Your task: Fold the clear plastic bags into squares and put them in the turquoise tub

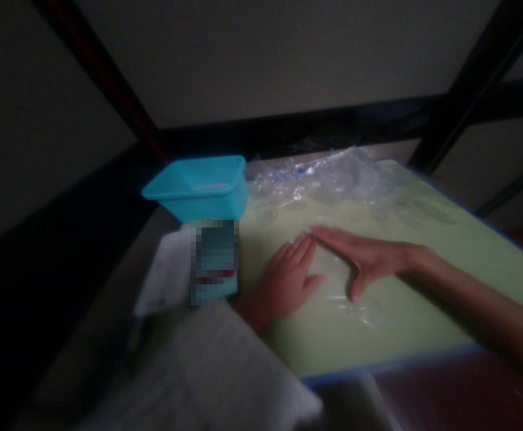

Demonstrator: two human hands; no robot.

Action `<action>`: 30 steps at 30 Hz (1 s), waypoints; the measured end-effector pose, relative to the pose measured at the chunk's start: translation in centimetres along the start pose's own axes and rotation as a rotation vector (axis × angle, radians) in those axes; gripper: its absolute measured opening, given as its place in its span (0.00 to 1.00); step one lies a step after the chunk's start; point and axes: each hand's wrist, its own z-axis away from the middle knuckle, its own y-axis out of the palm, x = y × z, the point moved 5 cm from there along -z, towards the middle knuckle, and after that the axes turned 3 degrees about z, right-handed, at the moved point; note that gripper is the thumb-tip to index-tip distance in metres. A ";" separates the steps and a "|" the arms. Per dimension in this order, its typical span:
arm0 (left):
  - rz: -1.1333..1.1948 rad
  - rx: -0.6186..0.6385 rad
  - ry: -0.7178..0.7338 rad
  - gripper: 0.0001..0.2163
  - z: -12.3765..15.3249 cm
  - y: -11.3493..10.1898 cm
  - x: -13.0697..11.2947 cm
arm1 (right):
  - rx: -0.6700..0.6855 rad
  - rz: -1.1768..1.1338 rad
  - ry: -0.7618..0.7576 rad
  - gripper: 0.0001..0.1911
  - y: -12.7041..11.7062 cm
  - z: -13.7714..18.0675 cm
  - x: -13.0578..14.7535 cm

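Observation:
My left hand [290, 278] lies flat on a clear plastic bag [339, 290], its fingers stretched away from me and the thumb apart. From the right, my right hand [355, 254] rests on the same clear plastic, fingers extended and thumb spread toward me. The fingertips of both hands meet or nearly meet near the bag's far end. The bag lies on a yellow-green tabletop [423, 311], and its outline is hard to make out. Beyond the hands, a heap of crumpled clear plastic bags [333, 176] spreads along the far side of the table.
A turquoise plastic basin [207, 203] stands at the back left. In front of it lie a blurred-out packet [216, 263] and a white sheet [166, 272]. Pale grey cloth [211, 371] covers the near left. A wall with dark beams [463, 108] rises behind the table.

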 end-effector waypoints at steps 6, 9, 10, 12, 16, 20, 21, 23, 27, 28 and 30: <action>-0.025 0.035 -0.004 0.30 0.2 -0.4 0.5 | 0.061 0.012 0.036 0.64 -0.5 0.7 -0.1; -0.031 0.035 -0.008 0.29 0.3 -0.3 0.6 | 0.072 0.034 0.056 0.63 -0.9 1.3 0.2; -0.031 0.030 -0.005 0.29 0.3 -0.3 0.6 | 0.057 0.049 0.066 0.62 -1.1 1.6 0.6; -0.032 0.014 0.006 0.29 0.4 -0.3 0.5 | -0.006 0.090 0.090 0.56 -1.5 2.4 2.0; -0.033 -0.020 0.021 0.28 0.5 -0.3 0.4 | -0.126 0.176 0.044 0.46 -1.0 4.6 6.9; -0.031 -0.021 0.021 0.28 0.5 -0.2 0.5 | -0.154 0.270 0.035 0.49 2.1 7.0 9.7; -0.032 -0.019 0.023 0.28 0.5 -0.2 0.5 | -0.155 0.284 0.023 0.51 2.9 7.4 9.9; -0.036 -0.018 0.028 0.28 0.4 -0.2 0.5 | -0.155 0.326 0.037 0.50 4.3 7.9 9.8; -0.049 -0.007 0.034 0.28 0.4 -0.4 0.8 | -0.161 0.402 0.059 0.45 5.2 8.2 9.3; -0.056 -0.002 0.025 0.28 0.4 -0.4 1.0 | -0.160 0.411 0.058 0.44 5.2 8.2 9.4; -0.072 0.003 -0.007 0.29 0.6 -0.5 1.6 | -0.163 0.414 0.060 0.44 5.1 8.2 9.4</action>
